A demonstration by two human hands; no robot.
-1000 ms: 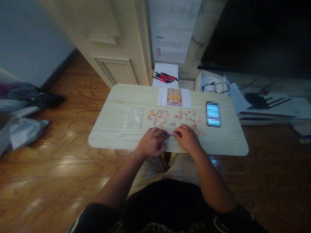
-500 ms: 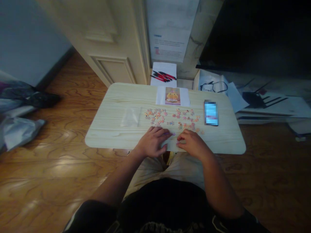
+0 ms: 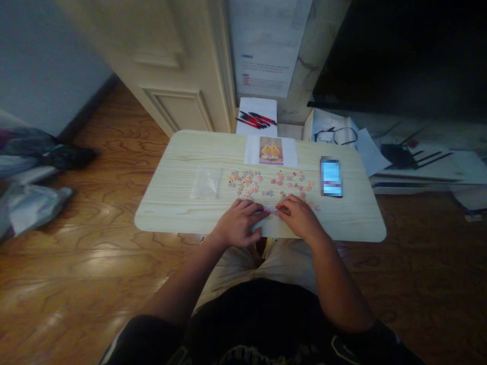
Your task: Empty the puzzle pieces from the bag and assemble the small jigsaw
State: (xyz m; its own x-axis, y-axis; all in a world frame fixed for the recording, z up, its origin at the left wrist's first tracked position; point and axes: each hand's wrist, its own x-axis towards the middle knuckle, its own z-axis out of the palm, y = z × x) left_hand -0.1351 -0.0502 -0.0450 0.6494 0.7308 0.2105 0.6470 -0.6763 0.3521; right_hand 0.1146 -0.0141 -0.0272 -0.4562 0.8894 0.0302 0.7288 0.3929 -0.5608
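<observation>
I see a bluish wall [image 3: 49, 61] at upper left, a cream panel [image 3: 186, 109] right of it, glossy floor [image 3: 102, 263] lower left.

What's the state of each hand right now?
Left hand: open, fingertips on the purple puzzle pieces.
Right hand: at the pieces' right end; whether it grips one cannot be told.

The room is dim, bluish at far left. The table [image 3: 171, 203] is pale and evenly lit; the screen [image 3: 403, 56] at far right sinks to near black. Glare spots the floor [image 3: 102, 261] at left. The phone [image 3: 331, 177] glows, its display pixelated. Small pieces [image 3: 280, 179] look soft, and the bag [image 3: 34, 203] at left is stretched and smeared.
</observation>
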